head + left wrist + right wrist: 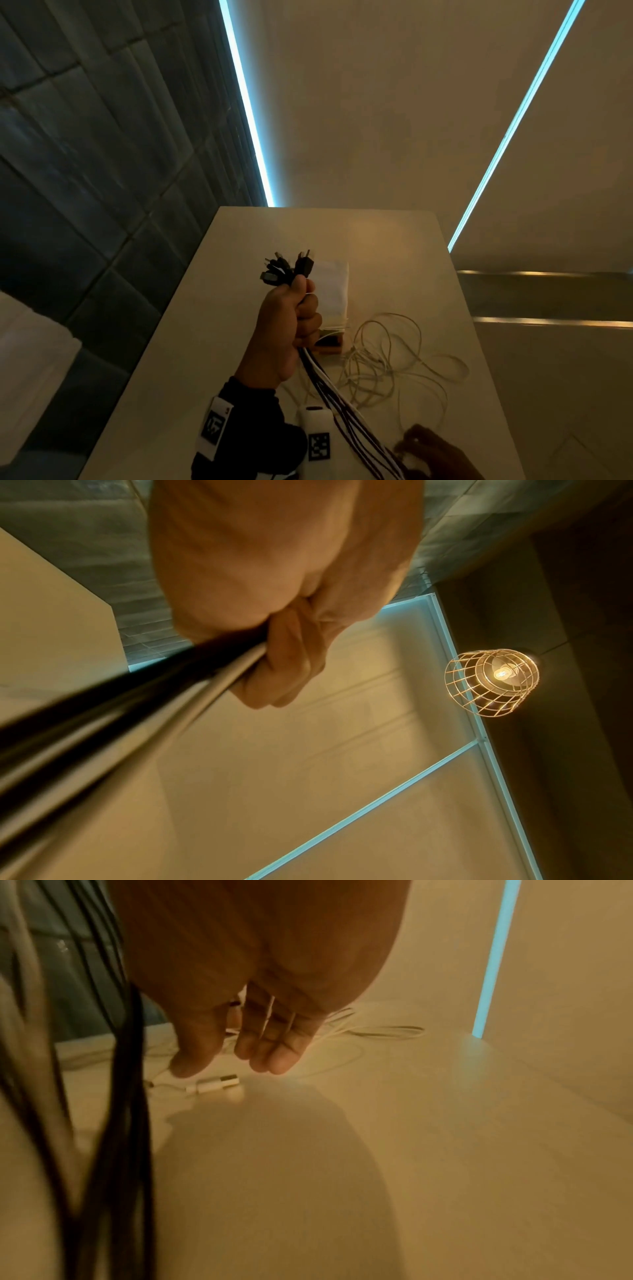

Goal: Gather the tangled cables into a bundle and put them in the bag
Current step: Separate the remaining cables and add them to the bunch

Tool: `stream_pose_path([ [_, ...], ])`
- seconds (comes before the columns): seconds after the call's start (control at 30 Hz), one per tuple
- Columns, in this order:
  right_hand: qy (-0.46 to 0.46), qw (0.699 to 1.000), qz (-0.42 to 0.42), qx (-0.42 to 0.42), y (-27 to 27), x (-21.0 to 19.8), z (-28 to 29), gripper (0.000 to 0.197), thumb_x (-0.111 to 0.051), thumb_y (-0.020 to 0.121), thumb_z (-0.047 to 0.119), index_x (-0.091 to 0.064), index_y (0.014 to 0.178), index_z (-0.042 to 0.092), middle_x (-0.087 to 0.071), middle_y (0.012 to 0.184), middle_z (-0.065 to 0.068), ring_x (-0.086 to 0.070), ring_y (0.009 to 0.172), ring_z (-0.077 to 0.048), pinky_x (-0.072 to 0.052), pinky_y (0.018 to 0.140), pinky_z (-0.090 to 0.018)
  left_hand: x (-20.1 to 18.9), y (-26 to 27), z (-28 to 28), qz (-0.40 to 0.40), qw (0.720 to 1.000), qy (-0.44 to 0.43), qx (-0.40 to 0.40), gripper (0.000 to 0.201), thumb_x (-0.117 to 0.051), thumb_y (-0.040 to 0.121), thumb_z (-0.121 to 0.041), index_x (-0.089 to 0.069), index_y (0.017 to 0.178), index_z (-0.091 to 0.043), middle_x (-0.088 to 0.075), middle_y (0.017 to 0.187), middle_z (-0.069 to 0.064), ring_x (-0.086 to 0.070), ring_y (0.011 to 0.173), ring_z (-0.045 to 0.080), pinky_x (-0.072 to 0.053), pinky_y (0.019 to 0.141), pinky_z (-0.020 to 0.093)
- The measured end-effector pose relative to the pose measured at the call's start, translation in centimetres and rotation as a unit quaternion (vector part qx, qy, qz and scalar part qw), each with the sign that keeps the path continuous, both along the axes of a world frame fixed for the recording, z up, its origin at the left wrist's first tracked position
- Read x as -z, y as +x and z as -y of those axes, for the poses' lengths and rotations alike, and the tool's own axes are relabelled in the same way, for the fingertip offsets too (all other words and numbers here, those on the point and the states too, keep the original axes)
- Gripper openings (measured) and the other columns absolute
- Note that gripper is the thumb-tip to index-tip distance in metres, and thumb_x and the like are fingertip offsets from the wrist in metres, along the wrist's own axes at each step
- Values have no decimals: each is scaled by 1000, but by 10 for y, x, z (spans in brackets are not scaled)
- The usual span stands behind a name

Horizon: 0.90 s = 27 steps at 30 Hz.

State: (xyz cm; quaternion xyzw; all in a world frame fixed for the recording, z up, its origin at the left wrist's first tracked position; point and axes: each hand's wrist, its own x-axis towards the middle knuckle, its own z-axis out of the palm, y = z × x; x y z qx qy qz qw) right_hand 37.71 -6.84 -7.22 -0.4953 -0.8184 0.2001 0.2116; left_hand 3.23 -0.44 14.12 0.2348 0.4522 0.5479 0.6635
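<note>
My left hand (303, 310) is raised above the table, fist closed round a bundle of black and white cables (329, 387). Their black plugs (286, 267) stick up out of the fist, and the strands run down towards the bottom edge. The left wrist view shows the same grip (284, 666) on the blurred bundle (130, 696). A flat white bag (332, 291) lies on the table behind the fist. My right hand (411, 448) reaches down with fingers spread just over a white connector (214, 1087). Loose white cable loops (394, 353) lie beside it.
The pale table (233, 274) ends at a far edge near the wall's blue light strip (250, 113). A small orange and black object (329, 343) sits by the bag. A caged lamp (491, 681) hangs overhead. Black strands (126, 1096) hang left of my right hand.
</note>
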Motion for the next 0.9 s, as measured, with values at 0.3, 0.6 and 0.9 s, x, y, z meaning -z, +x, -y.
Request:
stream_pose_path([
  [0.3, -98, 981, 52, -160, -77, 23, 6, 63, -9, 104, 35, -70, 87, 34, -59, 101, 33, -48, 113, 20, -47, 78, -8, 9, -13, 8, -93, 994, 54, -38, 43, -34, 103, -28, -42, 66, -7, -47, 53, 4, -20, 34, 7, -19, 38, 18],
  [0.6, -272, 890, -366, -14, -137, -111, -61, 19, -63, 86, 10, -59, 80, -7, -71, 91, -9, -67, 85, -22, -55, 76, -31, 22, -13, 6, -138, 988, 54, -40, 40, -35, 103, -31, -30, 66, -16, -26, 54, -3, -17, 41, 8, -13, 41, 23],
  [0.9, -473, 688, -542, -98, -201, -198, -100, 45, -40, 94, 42, -61, 103, 4, -49, 72, -4, -37, 56, -14, -24, 52, -29, 19, -7, 11, -162, 983, 79, 29, 31, -46, 95, -47, -56, 93, -17, -29, 65, 4, -21, 48, 10, -16, 43, 26],
])
